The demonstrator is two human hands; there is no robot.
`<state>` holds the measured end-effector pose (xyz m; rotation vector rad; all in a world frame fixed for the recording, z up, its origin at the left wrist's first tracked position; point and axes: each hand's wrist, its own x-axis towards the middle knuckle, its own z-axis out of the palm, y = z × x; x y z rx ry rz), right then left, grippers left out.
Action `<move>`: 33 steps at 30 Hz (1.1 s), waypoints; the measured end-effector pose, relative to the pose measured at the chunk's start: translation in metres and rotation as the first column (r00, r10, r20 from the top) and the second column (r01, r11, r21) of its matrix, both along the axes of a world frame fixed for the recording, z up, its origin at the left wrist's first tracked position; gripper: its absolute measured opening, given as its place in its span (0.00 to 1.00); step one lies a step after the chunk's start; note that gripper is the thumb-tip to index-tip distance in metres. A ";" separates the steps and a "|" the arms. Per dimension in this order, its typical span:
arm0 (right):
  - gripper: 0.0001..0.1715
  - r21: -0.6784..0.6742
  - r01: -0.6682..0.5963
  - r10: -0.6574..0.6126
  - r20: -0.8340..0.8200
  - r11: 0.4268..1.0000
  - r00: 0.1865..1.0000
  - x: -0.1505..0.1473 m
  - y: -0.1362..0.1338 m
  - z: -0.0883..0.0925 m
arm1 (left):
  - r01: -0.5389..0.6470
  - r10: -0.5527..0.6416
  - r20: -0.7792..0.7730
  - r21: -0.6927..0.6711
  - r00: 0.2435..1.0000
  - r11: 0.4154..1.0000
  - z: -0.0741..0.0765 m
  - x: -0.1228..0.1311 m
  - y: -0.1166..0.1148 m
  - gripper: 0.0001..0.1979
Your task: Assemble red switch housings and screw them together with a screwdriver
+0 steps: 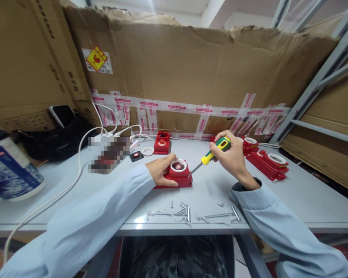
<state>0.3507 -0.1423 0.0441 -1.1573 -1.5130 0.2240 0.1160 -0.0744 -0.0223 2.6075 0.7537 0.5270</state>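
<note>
My left hand point(161, 170) grips a red housing point(181, 181) with a white ring on top, which lies on the grey table point(214, 193). In my right hand point(230, 156) is a screwdriver point(216, 151) with a green and yellow handle. It slants down to the left, and its tip meets the right side of the housing, by a small screw. Near the front edge lie two metal T-shaped pieces point(188, 214) point(234, 213) with thin white strings, and several loose screws point(182, 208).
Behind the housing are a red part point(161, 143), a white ring point(147, 151) and a black square plate point(136, 156). More red housings point(268, 165) sit at the right. A cup point(13, 166), a white cable point(80, 154) and a black bag point(55, 133) occupy the left. Cardboard point(174, 65) stands behind.
</note>
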 end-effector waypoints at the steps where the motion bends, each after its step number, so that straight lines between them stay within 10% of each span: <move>1: 0.10 0.006 0.002 -0.002 0.019 1.000 1.000 0.000 -0.001 0.000 | 0.001 -0.001 0.003 0.000 1.000 1.000 0.000 0.000 0.000 0.33; 15: 0.11 0.050 -0.042 -0.002 0.655 0.998 0.755 -0.035 -0.022 0.045 | 0.052 -0.053 0.041 0.036 0.998 0.998 0.000 0.001 0.000 0.30; 20: 0.10 -0.120 -0.194 0.227 0.598 0.974 0.769 -0.040 -0.017 0.050 | 0.039 -0.041 0.050 0.042 0.998 0.998 -0.001 0.001 0.000 0.31; 25: 0.10 -0.013 -0.023 0.026 0.612 1.000 0.790 -0.038 -0.008 0.043 | 0.045 -0.047 0.069 0.031 0.997 0.998 -0.005 0.002 0.003 0.30; 31: 0.13 -0.204 -0.298 0.361 0.518 0.933 0.775 -0.030 -0.009 0.047 | 0.043 -0.045 0.063 0.038 0.997 0.998 -0.005 0.002 0.004 0.31; 33: 0.09 -0.154 -0.225 0.273 0.547 0.962 0.791 -0.032 -0.010 0.045 | 0.041 -0.043 0.056 0.039 0.998 0.998 -0.005 0.002 0.004 0.30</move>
